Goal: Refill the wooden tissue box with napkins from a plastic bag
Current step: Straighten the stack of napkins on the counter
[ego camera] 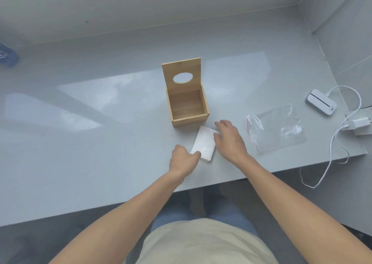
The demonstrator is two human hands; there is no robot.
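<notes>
The wooden tissue box (189,118) stands in the middle of the grey table with its lid (182,72) swung up, showing an oval hole; its inside looks bare. A white stack of napkins (203,142) lies flat on the table just in front of the box. My left hand (183,159) pinches the stack's near left corner between thumb and fingers. My right hand (229,138) rests against the stack's right edge, fingers touching it. The clear plastic bag (279,126) with a red zip strip lies flat to the right, apart from both hands.
A white device (321,104) with a cable (334,142) and a plug adapter (360,123) sits at the table's right end. A blue object (8,56) lies at the far left. Walls close the back and right; the table's front edge (141,201) runs near my body.
</notes>
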